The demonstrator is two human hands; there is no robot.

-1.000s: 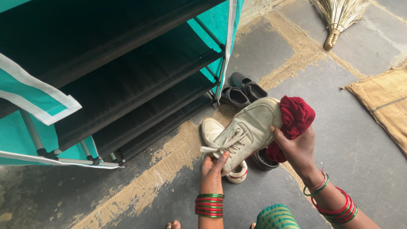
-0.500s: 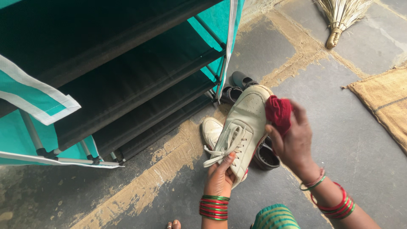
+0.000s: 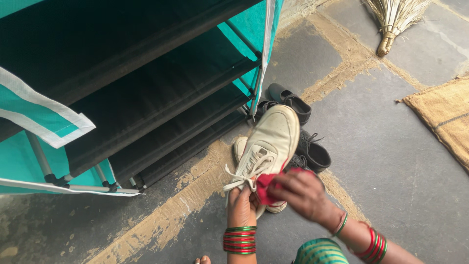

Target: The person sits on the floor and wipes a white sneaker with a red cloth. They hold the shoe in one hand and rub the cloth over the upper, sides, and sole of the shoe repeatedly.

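Grey stone flooring (image 3: 391,146) with sandy joints ran under everything, and a teal fabric shoe rack (image 3: 146,93) stood at the left, its dark shelves showing no shoes on them and its front flap (image 3: 44,122) hanging loose. Beside the rack's foot lay a pair of black shoes (image 3: 293,105), and another dark laced shoe (image 3: 312,151) sat just behind the raised one. A second cream sneaker (image 3: 242,145) rested on the floor, mostly hidden.

The left hand (image 3: 242,203) was closed round the heel end of a cream sneaker (image 3: 266,144), holding it up off the floor with the toe pointing away toward the rack and the white laces (image 3: 244,173) dangling. The right hand (image 3: 303,193) was clamped on a red cloth (image 3: 266,186), pressed against the sneaker's side near the heel; this hand was blurred. Both wrists wore red and green bangles (image 3: 239,239).

Farther off, a straw broom (image 3: 393,19) lay at the top right, and a burlap mat (image 3: 444,117) covered the floor at the right edge.
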